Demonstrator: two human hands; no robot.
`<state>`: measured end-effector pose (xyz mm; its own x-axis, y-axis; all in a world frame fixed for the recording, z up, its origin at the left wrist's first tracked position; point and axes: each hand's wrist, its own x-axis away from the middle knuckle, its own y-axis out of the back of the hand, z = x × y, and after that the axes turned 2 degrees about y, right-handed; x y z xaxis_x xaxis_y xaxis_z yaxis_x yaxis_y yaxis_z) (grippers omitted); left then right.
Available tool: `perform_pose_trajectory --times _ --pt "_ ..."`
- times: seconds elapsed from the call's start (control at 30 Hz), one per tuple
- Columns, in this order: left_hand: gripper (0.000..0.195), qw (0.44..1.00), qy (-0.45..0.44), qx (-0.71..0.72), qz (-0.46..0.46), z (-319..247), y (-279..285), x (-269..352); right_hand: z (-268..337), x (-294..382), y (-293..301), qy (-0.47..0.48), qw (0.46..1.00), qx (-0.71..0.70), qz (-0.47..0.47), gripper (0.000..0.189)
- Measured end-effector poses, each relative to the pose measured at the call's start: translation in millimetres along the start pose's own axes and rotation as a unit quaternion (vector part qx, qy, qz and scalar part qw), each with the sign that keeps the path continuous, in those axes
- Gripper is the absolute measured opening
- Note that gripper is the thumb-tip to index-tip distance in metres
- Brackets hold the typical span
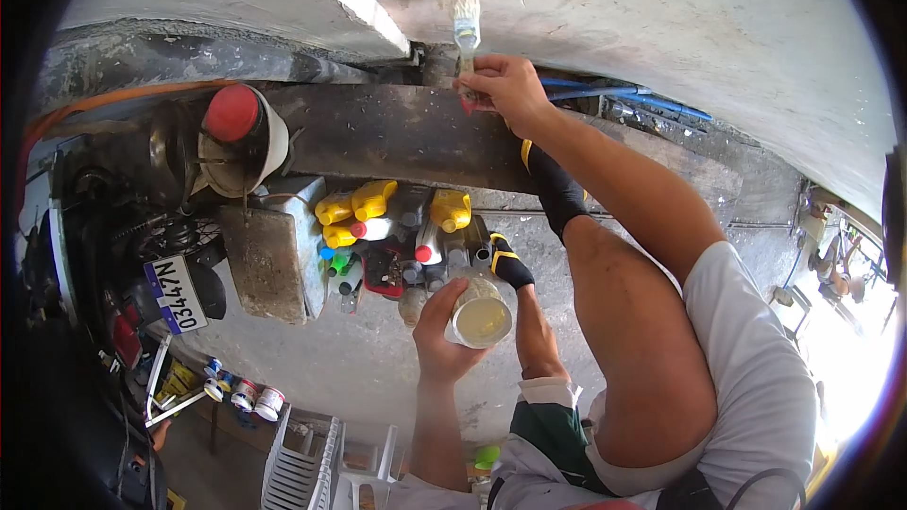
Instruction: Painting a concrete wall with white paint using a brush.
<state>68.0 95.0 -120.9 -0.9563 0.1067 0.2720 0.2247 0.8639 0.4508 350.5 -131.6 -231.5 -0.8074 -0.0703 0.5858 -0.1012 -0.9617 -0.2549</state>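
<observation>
My right hand point(506, 91) grips the handle of a paintbrush point(467, 28), its pale, paint-coated bristles up against or very close to the grey wall point(602, 7). Whether the bristles touch the wall I cannot tell. Lower down, my left hand point(446, 333) is closed around a small round container point(482, 319) with pale yellowish-white liquid in it. Wet-looking pale streaks mark the wall above the brush.
One foot rests on a dark wooden plank point(397, 131) along the wall, the other lower down. Yellow bottles point(374, 200) and other bottles stand beside a worn box point(266, 262). A bucket point(273, 138), motorcycle parts, paint cans point(269, 402) and a plastic chair point(301, 460) lie leftward. Blue pipes point(609, 92) run behind the plank.
</observation>
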Motion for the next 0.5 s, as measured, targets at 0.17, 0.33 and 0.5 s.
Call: perform_pose_trajectory --times 0.17,0.33,0.5 --pt "0.095 1.0 0.004 0.005 0.002 -0.1 0.3 1.9 29.9 28.5 5.2 0.0 1.0 -0.007 0.004 0.025" --pt "0.096 1.0 0.004 0.007 0.008 7.9 -5.2 6.3 69.0 44.6 6.6 0.047 0.997 -0.064 -0.002 0.024" --pt "0.097 1.0 -0.014 0.01 0.007 6.5 -11.2 6.3 105.2 77.4 -1.8 0.131 0.991 -0.022 -0.009 0.026"
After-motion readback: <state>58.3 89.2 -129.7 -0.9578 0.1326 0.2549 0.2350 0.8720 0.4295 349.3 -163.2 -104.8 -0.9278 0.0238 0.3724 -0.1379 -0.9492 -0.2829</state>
